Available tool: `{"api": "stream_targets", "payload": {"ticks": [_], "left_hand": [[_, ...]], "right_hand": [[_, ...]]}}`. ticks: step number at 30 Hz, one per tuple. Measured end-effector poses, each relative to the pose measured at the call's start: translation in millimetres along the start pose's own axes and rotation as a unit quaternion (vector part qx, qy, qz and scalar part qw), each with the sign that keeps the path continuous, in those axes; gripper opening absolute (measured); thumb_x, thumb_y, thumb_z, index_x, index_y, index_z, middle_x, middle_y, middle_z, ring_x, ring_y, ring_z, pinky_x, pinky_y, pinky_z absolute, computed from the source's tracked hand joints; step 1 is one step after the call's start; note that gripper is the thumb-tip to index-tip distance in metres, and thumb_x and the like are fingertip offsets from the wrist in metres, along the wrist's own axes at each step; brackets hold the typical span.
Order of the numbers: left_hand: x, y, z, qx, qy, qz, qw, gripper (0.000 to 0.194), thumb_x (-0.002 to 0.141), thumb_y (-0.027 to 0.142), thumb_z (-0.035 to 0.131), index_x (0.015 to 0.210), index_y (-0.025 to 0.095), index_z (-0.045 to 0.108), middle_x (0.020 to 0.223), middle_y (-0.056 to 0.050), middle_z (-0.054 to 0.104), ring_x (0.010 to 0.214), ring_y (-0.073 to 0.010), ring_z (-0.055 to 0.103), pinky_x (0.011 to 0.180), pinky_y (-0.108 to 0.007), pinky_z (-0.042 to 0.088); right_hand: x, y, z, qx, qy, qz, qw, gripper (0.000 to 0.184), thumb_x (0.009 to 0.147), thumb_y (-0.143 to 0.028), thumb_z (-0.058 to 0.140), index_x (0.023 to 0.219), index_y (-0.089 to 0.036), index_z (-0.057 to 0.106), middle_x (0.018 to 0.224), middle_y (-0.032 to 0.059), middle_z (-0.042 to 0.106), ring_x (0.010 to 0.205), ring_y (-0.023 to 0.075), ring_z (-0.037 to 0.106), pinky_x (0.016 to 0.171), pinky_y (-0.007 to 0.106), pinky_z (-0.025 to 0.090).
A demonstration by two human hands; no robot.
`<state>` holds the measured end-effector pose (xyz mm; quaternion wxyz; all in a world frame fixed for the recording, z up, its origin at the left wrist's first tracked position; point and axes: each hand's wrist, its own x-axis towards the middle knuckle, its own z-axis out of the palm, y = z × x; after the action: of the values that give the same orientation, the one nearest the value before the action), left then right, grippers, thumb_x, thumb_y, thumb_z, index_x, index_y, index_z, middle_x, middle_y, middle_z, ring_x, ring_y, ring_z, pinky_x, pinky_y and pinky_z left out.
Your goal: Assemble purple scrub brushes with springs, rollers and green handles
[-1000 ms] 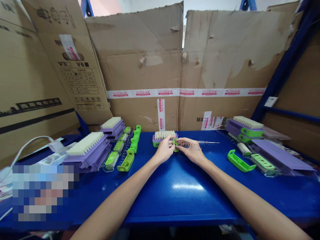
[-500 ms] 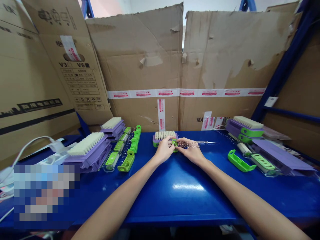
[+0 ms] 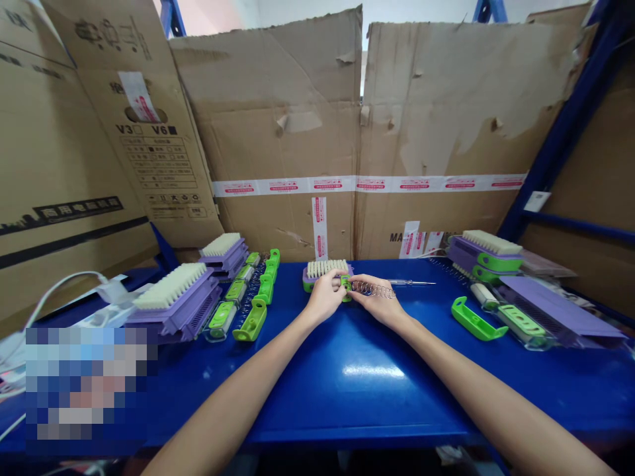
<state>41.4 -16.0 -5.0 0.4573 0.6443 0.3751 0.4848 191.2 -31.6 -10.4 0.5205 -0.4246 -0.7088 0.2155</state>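
Note:
My left hand (image 3: 325,299) is closed on a small green plastic part (image 3: 346,285), held upright just in front of a purple-and-green brush block (image 3: 327,268) with pale bristles. My right hand (image 3: 381,305) meets it from the other side, its thumb and forefinger pinched at the part's edge. A loose metal coil spring (image 3: 385,289) runs out from those fingers and lies across the back of the hand. Where the spring meets the green part is hidden by my fingers. Behind the right hand, a thin screwdriver (image 3: 414,283) lies on the blue table (image 3: 347,396).
To the left stand stacked purple brush housings (image 3: 173,297), green-topped clear cases (image 3: 221,319), springs and green end pieces (image 3: 251,320). On the right are another brush stack (image 3: 491,244), a green handle piece (image 3: 477,322) and purple panels (image 3: 560,311). Cardboard (image 3: 278,132) walls the back.
The coil spring's free end has shifted slightly and sags lower over the right hand. Both hands stay in nearly the same place on the green part.

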Motion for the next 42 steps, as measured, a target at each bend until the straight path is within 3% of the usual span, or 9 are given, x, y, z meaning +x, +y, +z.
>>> {"api": "stream_targets", "payload": {"ticks": [13, 19, 25, 32, 36, 42], "left_hand": [[1.4, 0.0, -1.5, -0.008, -0.018, 0.004, 1.000, 0.031, 0.073, 0.004, 0.058, 0.103, 0.012, 0.056, 0.076, -0.004, 0.068, 0.070, -0.0137, 0.067, 0.061, -0.021, 0.053], [2.8, 0.5, -8.8, 0.032, -0.037, 0.003, 0.999, 0.031, 0.074, 0.006, 0.058, 0.105, 0.011, 0.058, 0.073, -0.004, 0.067, 0.065, -0.0133, 0.064, 0.056, -0.020, 0.048], [1.9, 3.1, -11.8, 0.018, -0.078, -0.041, 0.996, 0.033, 0.074, 0.007, 0.057, 0.107, 0.010, 0.060, 0.075, -0.006, 0.068, 0.065, -0.0137, 0.064, 0.054, -0.020, 0.047], [2.1, 3.7, -13.1, -0.046, -0.128, -0.088, 0.987, 0.053, 0.060, 0.000, 0.064, 0.111, 0.010, 0.056, 0.078, -0.004, 0.067, 0.069, -0.0141, 0.065, 0.063, -0.024, 0.052], [0.9, 5.3, -11.2, -0.057, -0.131, -0.096, 0.985, 0.054, 0.060, 0.002, 0.065, 0.113, 0.010, 0.056, 0.081, -0.007, 0.069, 0.071, -0.0158, 0.065, 0.063, -0.026, 0.053], [0.2, 11.6, -6.7, -0.027, -0.117, -0.092, 0.988, 0.054, 0.059, -0.001, 0.059, 0.112, 0.010, 0.060, 0.082, -0.008, 0.070, 0.066, -0.0149, 0.065, 0.057, -0.023, 0.050]], "right_hand": [[-1.6, -0.9, 1.1, -0.009, 0.014, 0.015, 1.000, 0.022, 0.071, -0.037, 0.066, 0.084, -0.020, 0.066, 0.071, 0.0022, 0.069, 0.064, 0.0175, 0.064, 0.062, 0.029, 0.050], [1.0, -1.1, -7.3, -0.012, -0.072, -0.032, 0.997, 0.031, 0.072, -0.028, 0.064, 0.102, -0.021, 0.068, 0.077, 0.0010, 0.069, 0.067, 0.0160, 0.062, 0.067, 0.029, 0.049], [2.1, -1.4, -9.5, -0.029, -0.082, -0.017, 0.996, 0.020, 0.070, -0.026, 0.065, 0.088, -0.019, 0.070, 0.067, -0.0006, 0.065, 0.058, 0.0130, 0.055, 0.059, 0.025, 0.045], [3.6, 1.7, -6.3, -0.012, -0.083, 0.026, 0.996, 0.021, 0.068, -0.027, 0.065, 0.087, -0.018, 0.067, 0.069, -0.0007, 0.063, 0.059, 0.0119, 0.052, 0.058, 0.024, 0.043], [6.0, 5.8, -3.4, 0.009, -0.077, 0.055, 0.995, 0.021, 0.063, -0.026, 0.067, 0.083, -0.017, 0.066, 0.072, 0.0000, 0.064, 0.062, 0.0126, 0.053, 0.059, 0.024, 0.044], [8.3, 3.0, -3.1, 0.006, -0.083, 0.069, 0.994, 0.022, 0.062, -0.029, 0.069, 0.077, -0.016, 0.060, 0.057, -0.0030, 0.057, 0.054, 0.0112, 0.050, 0.053, 0.022, 0.039]]}}
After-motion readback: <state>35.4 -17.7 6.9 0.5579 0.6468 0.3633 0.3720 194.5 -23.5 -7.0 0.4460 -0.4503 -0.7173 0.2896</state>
